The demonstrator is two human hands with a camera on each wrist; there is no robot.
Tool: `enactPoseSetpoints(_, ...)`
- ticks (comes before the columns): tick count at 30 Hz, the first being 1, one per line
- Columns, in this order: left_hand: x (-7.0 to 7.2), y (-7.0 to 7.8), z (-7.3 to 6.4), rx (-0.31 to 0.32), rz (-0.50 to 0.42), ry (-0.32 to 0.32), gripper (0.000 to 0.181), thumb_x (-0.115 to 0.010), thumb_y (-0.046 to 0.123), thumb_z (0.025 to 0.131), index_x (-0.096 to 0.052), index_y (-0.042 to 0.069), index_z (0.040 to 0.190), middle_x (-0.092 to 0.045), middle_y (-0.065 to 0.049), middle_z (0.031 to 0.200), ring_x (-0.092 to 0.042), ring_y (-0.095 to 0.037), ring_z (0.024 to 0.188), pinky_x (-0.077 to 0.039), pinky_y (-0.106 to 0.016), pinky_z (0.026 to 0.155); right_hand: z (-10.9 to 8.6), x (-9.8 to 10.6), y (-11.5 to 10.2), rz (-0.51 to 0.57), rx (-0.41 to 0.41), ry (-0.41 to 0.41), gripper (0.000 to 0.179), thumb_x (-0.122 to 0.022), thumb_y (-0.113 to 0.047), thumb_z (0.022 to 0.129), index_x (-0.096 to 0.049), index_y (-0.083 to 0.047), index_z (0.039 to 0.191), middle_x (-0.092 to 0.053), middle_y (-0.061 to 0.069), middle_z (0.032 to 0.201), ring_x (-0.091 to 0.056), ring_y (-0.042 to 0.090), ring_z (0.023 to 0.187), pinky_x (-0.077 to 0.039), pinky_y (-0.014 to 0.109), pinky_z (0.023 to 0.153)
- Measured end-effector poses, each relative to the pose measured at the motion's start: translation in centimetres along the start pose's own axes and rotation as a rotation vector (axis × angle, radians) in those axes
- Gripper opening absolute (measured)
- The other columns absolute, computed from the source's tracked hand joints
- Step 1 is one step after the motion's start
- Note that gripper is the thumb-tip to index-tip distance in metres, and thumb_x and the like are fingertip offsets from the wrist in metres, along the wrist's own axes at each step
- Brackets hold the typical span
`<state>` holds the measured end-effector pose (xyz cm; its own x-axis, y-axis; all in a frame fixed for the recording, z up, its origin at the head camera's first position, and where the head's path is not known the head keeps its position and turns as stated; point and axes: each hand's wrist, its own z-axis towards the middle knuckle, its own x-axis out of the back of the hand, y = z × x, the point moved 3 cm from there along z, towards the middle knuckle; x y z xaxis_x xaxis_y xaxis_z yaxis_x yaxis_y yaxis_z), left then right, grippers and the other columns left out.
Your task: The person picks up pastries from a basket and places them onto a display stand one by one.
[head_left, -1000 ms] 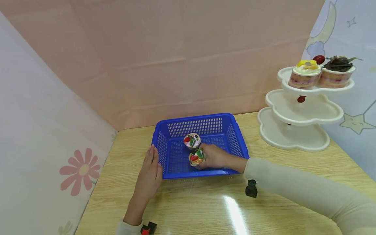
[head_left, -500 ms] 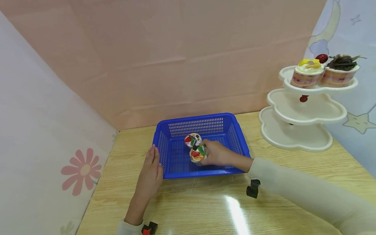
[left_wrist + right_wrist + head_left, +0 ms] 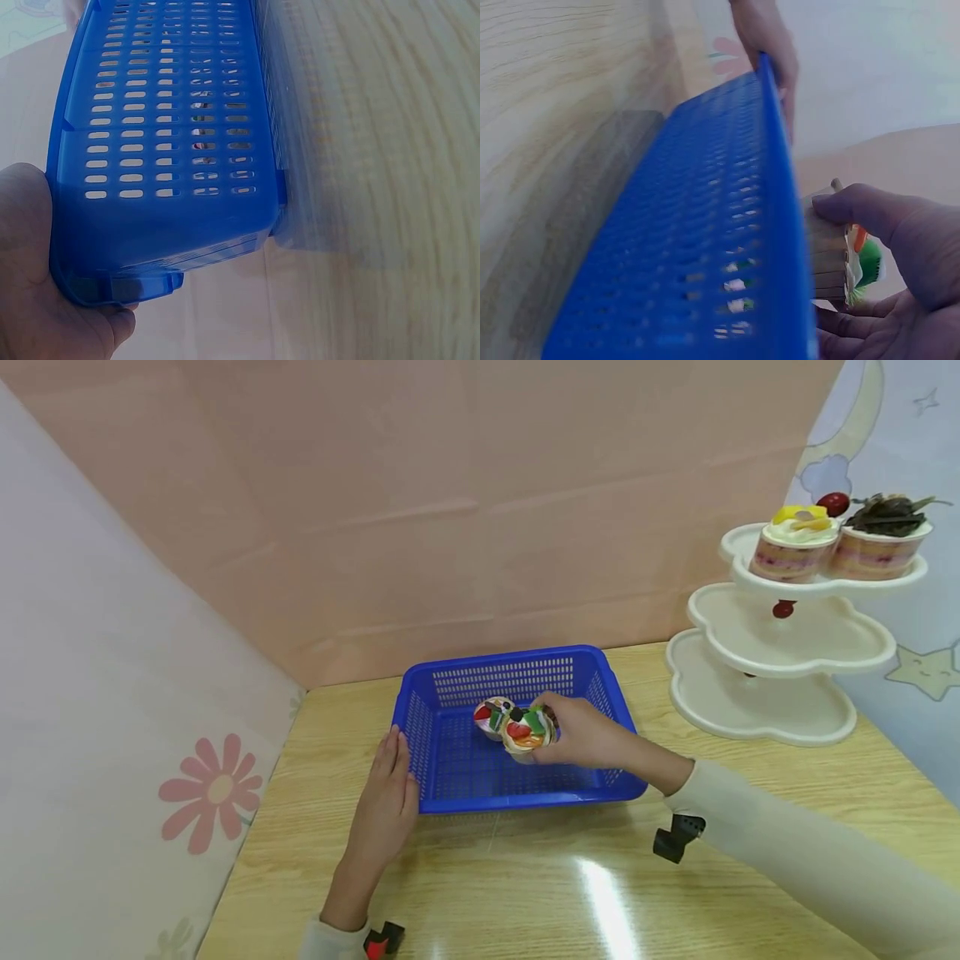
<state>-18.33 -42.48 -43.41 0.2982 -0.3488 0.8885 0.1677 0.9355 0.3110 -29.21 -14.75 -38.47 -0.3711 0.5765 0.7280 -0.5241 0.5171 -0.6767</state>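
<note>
My right hand [image 3: 585, 732] grips a fruit-topped cake cup [image 3: 527, 735] above the floor of a blue slotted basket [image 3: 525, 802]. In the right wrist view, the thumb lies on the light-brown, ribbed side of this cake cup [image 3: 826, 259]; red, orange and green pieces top it. A second cake cup [image 3: 491, 718], with pinkish cream and fruit, stands in the basket, partly hidden behind the held one. My left hand [image 3: 382, 810] rests against the basket's left rim, fingers straight and together. In the left wrist view, the left hand [image 3: 37, 292] touches the basket's corner.
A white three-tier stand [image 3: 761, 702] stands on the right of the wooden table [image 3: 517, 885]. Its top tier bears a yellow-topped cake cup [image 3: 795, 547] and a chocolate-topped one [image 3: 881, 543]. A pink backdrop [image 3: 450, 527] hangs behind the basket.
My right hand has raised the cake cup and shifted it rightward and back. The left hand stays at the basket's rim. The second cake cup is still in the basket.
</note>
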Motion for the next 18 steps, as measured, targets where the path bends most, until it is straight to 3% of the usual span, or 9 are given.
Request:
enactPoseSetpoints(11,0.0,0.1,0.0,0.005,-0.005,0.0,0.054,-0.038,0.02,0.1,-0.022,-0.003,0.146,-0.012,-0.014,0.156,-0.006,-0.022,0.144,-0.021,-0.048,0.112,-1.8,2.3,-0.6,-0.056,0.038,0.068,0.06,-0.084,-0.033,0.066,-0.054,-0.01,0.112,-0.062,-0.004,0.089,-0.057,0.012,0.075,-0.049,0.028,0.063)
enactPoseSetpoints(18,0.1,0.2,0.0,0.012,-0.011,0.002,0.054,-0.037,0.019,0.1,-0.022,-0.003,0.146,-0.012,-0.014,0.156,-0.006,-0.022,0.144,-0.021,-0.047,0.112,-3.0,3.2,-0.3,-0.017,0.032,0.092,0.061,-0.085,-0.029,0.066,-0.052,-0.009,0.113,-0.063,-0.001,0.09,-0.06,0.015,0.078,-0.051,0.027,0.063)
